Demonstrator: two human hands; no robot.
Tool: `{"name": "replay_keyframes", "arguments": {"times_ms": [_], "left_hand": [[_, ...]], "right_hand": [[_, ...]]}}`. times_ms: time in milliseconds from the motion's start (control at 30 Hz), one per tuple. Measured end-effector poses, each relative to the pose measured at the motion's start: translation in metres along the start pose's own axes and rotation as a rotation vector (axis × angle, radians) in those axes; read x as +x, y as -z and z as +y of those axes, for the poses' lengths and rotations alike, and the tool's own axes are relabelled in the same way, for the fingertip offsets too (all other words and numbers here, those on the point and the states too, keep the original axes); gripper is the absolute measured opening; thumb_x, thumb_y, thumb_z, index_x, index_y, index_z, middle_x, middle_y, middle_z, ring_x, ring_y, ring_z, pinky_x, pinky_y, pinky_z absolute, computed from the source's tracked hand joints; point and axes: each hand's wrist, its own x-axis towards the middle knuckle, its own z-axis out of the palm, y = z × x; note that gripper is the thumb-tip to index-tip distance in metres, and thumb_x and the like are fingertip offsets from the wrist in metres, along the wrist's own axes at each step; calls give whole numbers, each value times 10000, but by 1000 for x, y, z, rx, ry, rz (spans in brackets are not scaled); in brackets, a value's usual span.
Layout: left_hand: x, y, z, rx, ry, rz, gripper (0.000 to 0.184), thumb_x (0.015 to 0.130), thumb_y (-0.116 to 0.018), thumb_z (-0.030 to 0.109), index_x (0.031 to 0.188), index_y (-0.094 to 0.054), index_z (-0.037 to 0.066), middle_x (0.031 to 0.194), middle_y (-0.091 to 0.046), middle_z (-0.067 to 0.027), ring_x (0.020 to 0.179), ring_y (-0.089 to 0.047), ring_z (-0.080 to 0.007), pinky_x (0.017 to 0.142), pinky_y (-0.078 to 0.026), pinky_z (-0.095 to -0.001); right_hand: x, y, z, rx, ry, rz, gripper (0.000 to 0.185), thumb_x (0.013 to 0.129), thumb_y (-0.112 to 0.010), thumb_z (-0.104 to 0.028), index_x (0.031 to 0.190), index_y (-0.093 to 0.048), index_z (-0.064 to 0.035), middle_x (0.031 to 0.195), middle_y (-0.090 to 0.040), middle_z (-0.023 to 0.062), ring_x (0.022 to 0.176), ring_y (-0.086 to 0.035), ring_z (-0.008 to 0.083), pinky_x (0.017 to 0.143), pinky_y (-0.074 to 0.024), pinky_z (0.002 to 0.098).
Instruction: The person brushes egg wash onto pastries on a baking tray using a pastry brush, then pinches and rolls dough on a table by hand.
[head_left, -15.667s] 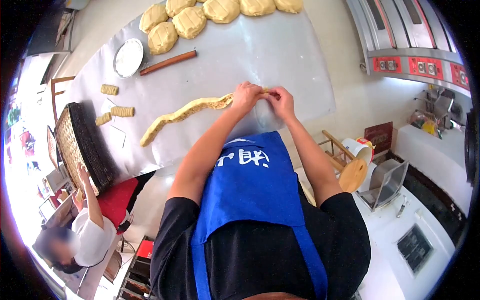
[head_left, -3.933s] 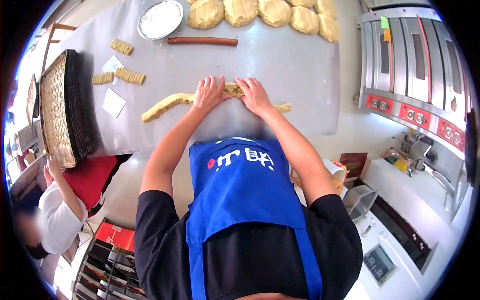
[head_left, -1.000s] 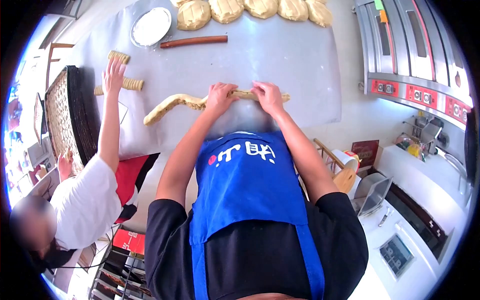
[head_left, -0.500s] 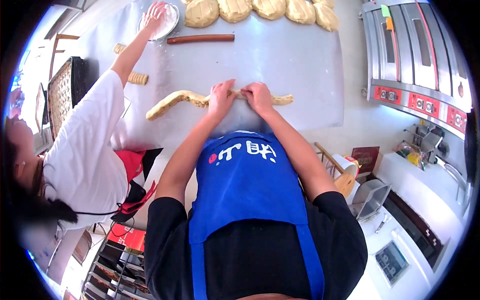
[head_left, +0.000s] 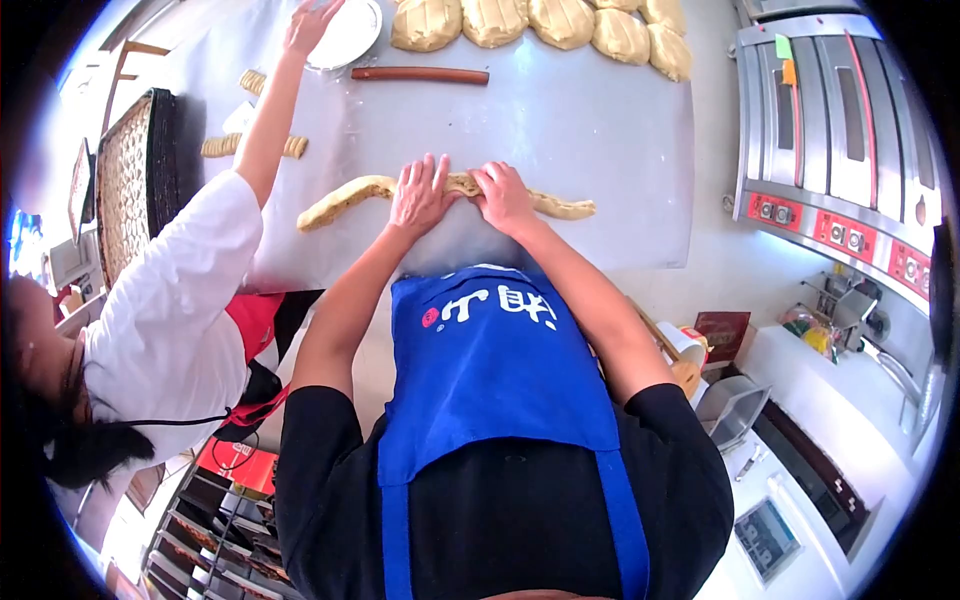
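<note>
A long dough roll lies across the metal table in front of me, with a brownish filling showing along its seam. My left hand rests over its middle, fingers stretched out flat and slightly apart. Close beside it, my right hand pinches the seam, with thumb and fingertips closed on the dough. The roll's thinner right end pokes out past my right hand, and the parts under both palms are hidden.
A brown rolling pin and several dough lumps lie farther back. At left, a co-worker's arm reaches over sliced dough pieces toward a white bowl. A woven tray stands left; ovens stand right.
My left hand has flattened and shifted left along the roll, and my right hand has also moved slightly left relative to the dough. The co-worker's hand has lifted from the bowl's middle.
</note>
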Motion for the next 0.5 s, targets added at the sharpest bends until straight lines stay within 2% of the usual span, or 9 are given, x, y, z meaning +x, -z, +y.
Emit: {"name": "replay_keyframes", "arguments": {"times_ms": [33, 100, 133, 200, 333, 400, 500], "left_hand": [[2, 2, -1, 2, 2, 2, 775, 936, -732, 460, 1535, -489, 31, 1437, -567, -248, 1246, -571, -393, 1062, -454, -521], [5, 2, -5, -131, -24, -77, 627, 956, -725, 401, 1443, -573, 37, 1343, -641, -187, 1185, -607, -358, 1029, -471, -503], [4, 0, -5, -132, -23, -76, 627, 956, -725, 401, 1443, -573, 37, 1343, -641, -187, 1185, -607, -358, 1029, -471, -503], [3, 3, -3, -267, -54, 17, 489, 962, -730, 322, 1371, -628, 74, 1300, -677, -148, 1149, -626, -337, 999, -483, -480], [7, 12, 5, -371, -78, 138, 367, 939, -754, 260, 1265, -696, 104, 1259, -704, -129, 1106, -638, -338, 981, -491, -469], [13, 9, 3, -457, -53, 80, 270, 909, -777, 226, 1151, -749, 111, 1155, -746, -100, 1075, -653, -333, 971, -497, -470], [19, -2, -3, -482, -26, 9, 240, 880, -797, 208, 1096, -770, 108, 1071, -768, -78, 1064, -664, -327, 961, -502, -467]], "right_hand": [[1, 0, 0, 0, 3, 1, 602, 790, -853, -152, 1355, -666, -63, 1168, -682, 106, 1127, -628, 325, 983, -500, 448], [3, 3, -2, 48, -48, 0, 506, 801, -839, -133, 1282, -700, -61, 1162, -678, 117, 1116, -626, 329, 968, -500, 456], [4, 6, -4, 46, -47, -1, 506, 801, -839, -133, 1282, -700, -61, 1162, -678, 117, 1116, -626, 329, 968, -500, 456], [5, 6, -6, 99, -53, 82, 421, 816, -824, -118, 1224, -734, -69, 1125, -689, 117, 1097, -637, 332, 961, -505, 458], [4, -4, 0, 134, -19, 155, 343, 810, -830, -132, 1144, -781, -67, 1089, -753, 111, 1033, -679, 327, 927, -542, 448], [3, -4, -3, 188, -46, 236, 253, 818, -843, -171, 1050, -821, -73, 1054, -800, 114, 959, -716, 315, 888, -578, 425], [2, 5, -6, 210, -109, 170, 204, 823, -858, -216, 966, -834, -72, 1056, -810, 129, 931, -733, 312, 868, -596, 411]]}}
